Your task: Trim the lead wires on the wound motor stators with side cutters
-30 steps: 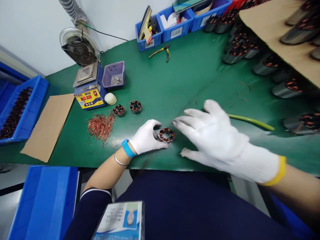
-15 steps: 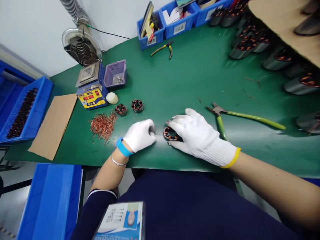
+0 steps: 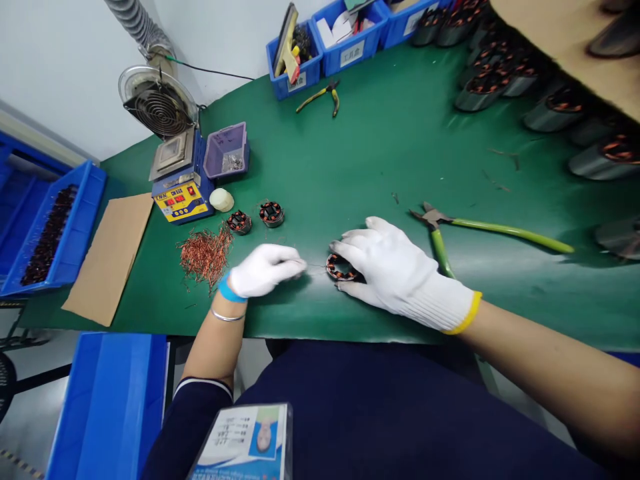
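Gloved in white, my right hand (image 3: pixel 387 267) grips a round copper-wound coil ring (image 3: pixel 341 267) on the green table, fingers on both sides of it. Thin wire sticks out from the ring's left side. My left hand (image 3: pixel 267 269), also gloved, is just left of the ring, thumb and forefinger pinched together; whatever is between the fingertips is too small to make out. Two more coil rings, one (image 3: pixel 271 213) and another (image 3: pixel 239 222), stand behind my left hand. A heap of copper wire bits (image 3: pixel 205 257) lies to its left.
Green-handled cutters (image 3: pixel 510 232) lie right of my right hand. At the back left are a solder pot (image 3: pixel 183 197), a fan (image 3: pixel 161 110) and a purple tray (image 3: pixel 227 150). Blue bins (image 3: pixel 351 53), small pliers (image 3: pixel 320 98) and metal cylinders (image 3: pixel 477 97) stand farther back.
My left hand has shifted slightly left and turned, its fingers now straighter and pinched. My right hand stays on the ring. The camera view has moved a little.
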Action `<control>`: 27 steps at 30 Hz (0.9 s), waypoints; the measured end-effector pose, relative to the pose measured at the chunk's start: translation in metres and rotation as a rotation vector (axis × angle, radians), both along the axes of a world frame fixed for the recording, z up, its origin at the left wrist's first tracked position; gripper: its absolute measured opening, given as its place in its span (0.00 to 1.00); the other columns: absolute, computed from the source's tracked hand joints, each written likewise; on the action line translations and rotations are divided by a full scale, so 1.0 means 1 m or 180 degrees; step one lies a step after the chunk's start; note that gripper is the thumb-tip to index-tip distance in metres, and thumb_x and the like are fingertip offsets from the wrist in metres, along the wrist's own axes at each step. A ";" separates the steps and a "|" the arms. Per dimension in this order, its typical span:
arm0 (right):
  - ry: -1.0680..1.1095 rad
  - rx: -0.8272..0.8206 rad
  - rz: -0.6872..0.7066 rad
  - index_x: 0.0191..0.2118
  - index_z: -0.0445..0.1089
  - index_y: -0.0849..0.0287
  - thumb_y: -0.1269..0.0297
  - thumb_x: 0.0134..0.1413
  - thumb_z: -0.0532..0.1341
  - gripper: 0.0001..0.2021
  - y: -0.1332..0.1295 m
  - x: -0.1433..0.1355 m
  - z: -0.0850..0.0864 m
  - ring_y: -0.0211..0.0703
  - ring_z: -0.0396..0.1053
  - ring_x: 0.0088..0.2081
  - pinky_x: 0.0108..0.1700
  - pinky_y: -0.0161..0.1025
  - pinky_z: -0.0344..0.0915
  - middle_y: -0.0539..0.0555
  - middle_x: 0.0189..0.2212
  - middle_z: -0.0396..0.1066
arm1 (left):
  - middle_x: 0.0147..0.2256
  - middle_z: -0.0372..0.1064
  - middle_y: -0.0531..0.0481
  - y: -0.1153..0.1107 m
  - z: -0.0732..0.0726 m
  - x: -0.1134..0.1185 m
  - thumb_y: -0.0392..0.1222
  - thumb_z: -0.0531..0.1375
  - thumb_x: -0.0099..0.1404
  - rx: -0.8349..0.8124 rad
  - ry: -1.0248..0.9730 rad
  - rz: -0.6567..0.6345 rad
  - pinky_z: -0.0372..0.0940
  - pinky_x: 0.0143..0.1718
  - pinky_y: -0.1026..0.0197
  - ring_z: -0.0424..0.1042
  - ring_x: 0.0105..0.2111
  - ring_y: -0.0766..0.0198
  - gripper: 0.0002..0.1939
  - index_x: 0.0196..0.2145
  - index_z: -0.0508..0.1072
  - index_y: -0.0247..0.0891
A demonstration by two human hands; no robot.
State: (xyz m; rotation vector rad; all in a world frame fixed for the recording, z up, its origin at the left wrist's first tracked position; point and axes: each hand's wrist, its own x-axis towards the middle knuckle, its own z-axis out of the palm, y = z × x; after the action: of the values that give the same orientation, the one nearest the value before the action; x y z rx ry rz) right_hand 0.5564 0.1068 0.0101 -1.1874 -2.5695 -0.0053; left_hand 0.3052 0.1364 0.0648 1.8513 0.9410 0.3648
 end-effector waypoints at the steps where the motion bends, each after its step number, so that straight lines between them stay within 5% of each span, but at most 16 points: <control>1: 0.0020 0.0005 0.0012 0.53 0.73 0.65 0.56 0.59 0.60 0.22 0.000 0.000 0.000 0.57 0.72 0.48 0.60 0.56 0.54 0.65 0.45 0.76 | 0.18 0.58 0.57 0.003 0.005 -0.010 0.54 0.59 0.66 0.0053 -0.0513 0.0277 0.53 0.21 0.63 0.56 0.18 0.70 0.22 0.20 0.65 0.38; 4: 0.0078 0.0035 0.0032 0.53 0.73 0.66 0.55 0.56 0.62 0.24 0.002 -0.002 -0.001 0.58 0.72 0.47 0.61 0.58 0.53 0.66 0.45 0.76 | 0.19 0.57 0.58 0.006 0.012 -0.019 0.56 0.61 0.66 0.0922 -0.1995 0.1507 0.52 0.17 0.66 0.55 0.15 0.73 0.22 0.22 0.64 0.39; 6: 0.0086 0.0014 0.0031 0.52 0.73 0.68 0.54 0.56 0.63 0.24 0.005 -0.004 -0.001 0.59 0.72 0.46 0.61 0.59 0.53 0.67 0.44 0.76 | 0.25 0.66 0.56 -0.002 0.007 -0.004 0.54 0.62 0.67 0.1747 -0.2124 0.2020 0.62 0.20 0.66 0.66 0.19 0.71 0.16 0.30 0.70 0.39; 8: 0.0131 -0.0011 0.0051 0.53 0.72 0.68 0.53 0.56 0.62 0.26 0.006 -0.002 0.001 0.60 0.72 0.47 0.61 0.61 0.54 0.68 0.46 0.75 | 0.36 0.74 0.49 -0.017 -0.004 0.023 0.57 0.63 0.65 0.2345 -0.1578 0.1652 0.74 0.33 0.60 0.76 0.31 0.64 0.18 0.43 0.73 0.40; 11: 0.0407 0.0050 -0.0031 0.59 0.68 0.68 0.51 0.54 0.63 0.32 -0.002 0.012 0.007 0.67 0.68 0.56 0.60 0.63 0.57 0.73 0.57 0.69 | 0.55 0.72 0.35 -0.035 -0.021 0.062 0.61 0.68 0.58 0.2709 -0.0053 0.1000 0.73 0.54 0.47 0.76 0.53 0.48 0.39 0.59 0.65 0.36; 15: 0.0835 -0.0016 -0.0530 0.61 0.65 0.62 0.50 0.53 0.63 0.33 -0.026 0.045 0.014 0.63 0.67 0.59 0.57 0.58 0.66 0.68 0.61 0.66 | 0.50 0.76 0.37 -0.034 -0.029 0.077 0.56 0.65 0.64 0.2062 0.1455 0.0576 0.74 0.51 0.47 0.77 0.50 0.47 0.34 0.60 0.64 0.33; 19: 0.0632 0.0159 -0.0266 0.58 0.68 0.65 0.56 0.59 0.60 0.26 -0.027 0.049 0.015 0.65 0.67 0.58 0.59 0.60 0.64 0.70 0.58 0.69 | 0.51 0.75 0.40 -0.028 -0.018 0.062 0.47 0.64 0.63 0.1782 0.1629 0.0084 0.73 0.52 0.49 0.77 0.49 0.50 0.32 0.62 0.63 0.36; 22: 0.0446 0.0205 0.0094 0.57 0.71 0.69 0.54 0.62 0.59 0.25 -0.012 0.032 0.016 0.69 0.65 0.59 0.60 0.66 0.59 0.71 0.54 0.72 | 0.57 0.71 0.37 -0.033 -0.010 0.057 0.44 0.64 0.61 0.2241 0.1588 0.0075 0.68 0.60 0.44 0.72 0.57 0.46 0.35 0.63 0.60 0.33; 24: 0.0386 0.0011 0.0179 0.52 0.74 0.67 0.54 0.65 0.56 0.22 -0.002 0.023 0.013 0.64 0.69 0.55 0.61 0.66 0.58 0.70 0.50 0.75 | 0.59 0.69 0.34 -0.038 -0.009 0.060 0.45 0.64 0.63 0.2537 0.1541 0.0178 0.62 0.65 0.41 0.69 0.60 0.44 0.33 0.62 0.61 0.32; 27: 0.0520 -0.0537 0.0266 0.41 0.78 0.61 0.61 0.66 0.53 0.16 0.009 0.023 0.006 0.53 0.74 0.45 0.64 0.62 0.57 0.62 0.41 0.78 | 0.50 0.75 0.39 -0.038 -0.015 0.064 0.45 0.61 0.67 0.2220 0.1579 0.0122 0.69 0.57 0.46 0.75 0.51 0.48 0.21 0.55 0.68 0.35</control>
State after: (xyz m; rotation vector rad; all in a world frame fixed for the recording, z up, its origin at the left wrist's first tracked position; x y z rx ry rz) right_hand 0.5790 0.1160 0.0159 -1.0866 -2.5118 0.3195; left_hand 0.3696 0.0985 0.0501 2.6401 1.2900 0.2776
